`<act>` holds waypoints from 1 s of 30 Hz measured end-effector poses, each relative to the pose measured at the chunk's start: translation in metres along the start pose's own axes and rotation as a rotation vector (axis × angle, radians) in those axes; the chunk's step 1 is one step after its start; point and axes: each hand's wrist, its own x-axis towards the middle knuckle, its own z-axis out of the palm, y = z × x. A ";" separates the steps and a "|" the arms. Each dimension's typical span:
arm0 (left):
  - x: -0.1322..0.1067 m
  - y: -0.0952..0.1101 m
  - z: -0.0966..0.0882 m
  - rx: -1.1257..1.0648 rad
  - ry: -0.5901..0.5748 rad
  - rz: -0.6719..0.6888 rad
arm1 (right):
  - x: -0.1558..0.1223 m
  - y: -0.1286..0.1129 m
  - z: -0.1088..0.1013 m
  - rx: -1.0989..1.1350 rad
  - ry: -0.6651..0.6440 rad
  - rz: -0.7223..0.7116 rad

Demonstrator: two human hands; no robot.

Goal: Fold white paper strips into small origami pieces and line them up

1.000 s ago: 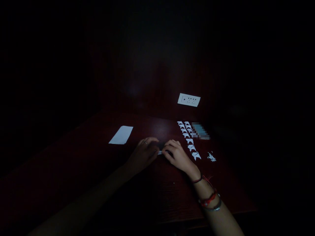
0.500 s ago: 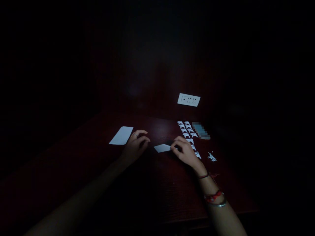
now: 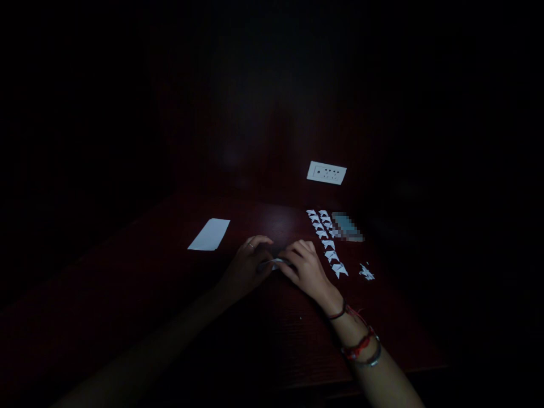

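Observation:
The scene is very dark. My left hand [image 3: 246,266] and my right hand [image 3: 304,271] meet at the middle of a dark red table [image 3: 297,334], fingers curled together on a small white paper piece [image 3: 275,263]. Only a sliver of that paper shows between the fingertips. A ring sits on a finger of my left hand, and red and metal bracelets circle my right wrist. Just right of my right hand runs a row of several small folded white paper shapes [image 3: 327,241].
A flat white paper sheet [image 3: 209,234] lies left of my hands. A white socket plate [image 3: 326,173] is on the dark wall behind. A blurred bluish object [image 3: 346,226] lies beside the folded shapes. Small paper scraps [image 3: 365,272] sit at the right.
Half a second ago my hands were apart with the paper piece lying flat by my right fingers. Now both hands have come together over it and it is mostly covered.

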 end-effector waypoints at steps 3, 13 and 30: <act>0.000 0.006 0.000 0.062 0.008 0.029 | 0.001 -0.004 -0.001 -0.055 -0.024 -0.042; 0.003 0.014 -0.006 0.160 -0.005 0.055 | 0.000 -0.004 0.007 0.081 0.030 0.093; 0.002 0.018 -0.011 0.168 -0.029 0.037 | 0.002 0.007 0.019 0.400 0.075 0.288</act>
